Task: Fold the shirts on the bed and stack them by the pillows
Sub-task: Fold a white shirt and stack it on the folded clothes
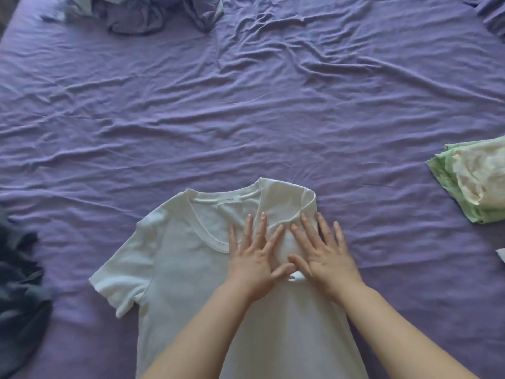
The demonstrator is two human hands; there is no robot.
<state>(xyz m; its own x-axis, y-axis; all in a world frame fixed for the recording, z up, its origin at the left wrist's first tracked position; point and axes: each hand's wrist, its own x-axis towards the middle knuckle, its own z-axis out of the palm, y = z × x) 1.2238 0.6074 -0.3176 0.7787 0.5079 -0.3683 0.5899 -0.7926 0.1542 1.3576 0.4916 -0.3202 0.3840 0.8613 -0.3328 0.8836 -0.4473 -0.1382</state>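
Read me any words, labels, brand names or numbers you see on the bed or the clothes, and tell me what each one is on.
Nothing can be read.
Neck label inside the collar of the white T-shirt: a faint mark, too small and blurred to read.
White tag showing between the two hands on the shirt: no legible text.
Green and cream folded clothes, dark garment and purple sheet: no text visible.

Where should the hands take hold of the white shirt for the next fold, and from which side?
Probably at the left sleeve, coming from the left side. The white shirt lies flat, collar away from the person; its right side is already folded in, where the left hand and right hand press it. The left sleeve lies spread out on the purple sheet, so its edge is free to pinch.
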